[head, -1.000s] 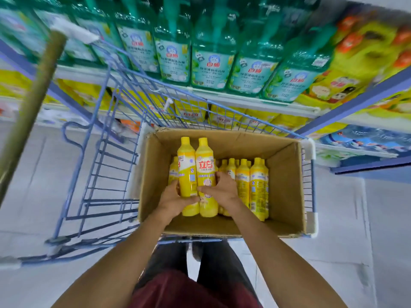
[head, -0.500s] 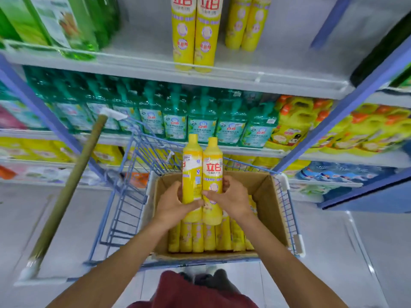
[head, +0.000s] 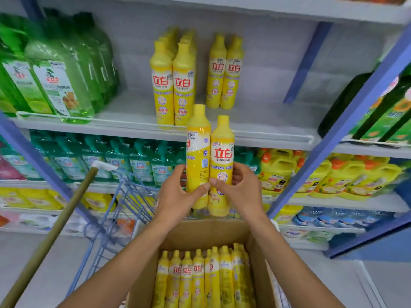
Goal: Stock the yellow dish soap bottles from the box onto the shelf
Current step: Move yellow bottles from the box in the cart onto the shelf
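Two yellow dish soap bottles are upright side by side in the air, well above the box. My left hand [head: 178, 196] grips the left bottle [head: 198, 152] low down; my right hand [head: 242, 190] grips the right bottle [head: 222, 156]. Their caps reach the front edge of the grey shelf [head: 266, 127]. On that shelf stand more yellow bottles, a front group [head: 173, 85] and a pair further back [head: 224, 72]. Below, the cardboard box [head: 206, 234] holds several yellow bottles [head: 200, 278].
Green bottles [head: 57, 76] fill the shelf's left side and dark green ones [head: 378, 107] stand past the blue upright on the right. A blue wire cart [head: 124, 205] carries the box. A wooden pole [head: 51, 236] leans at left. Teal and yellow products line the lower shelves.
Both hands have lifted the two bottles out of the box and up to the shelf edge. My view has tilted upward, bringing the stocked shelf into sight.
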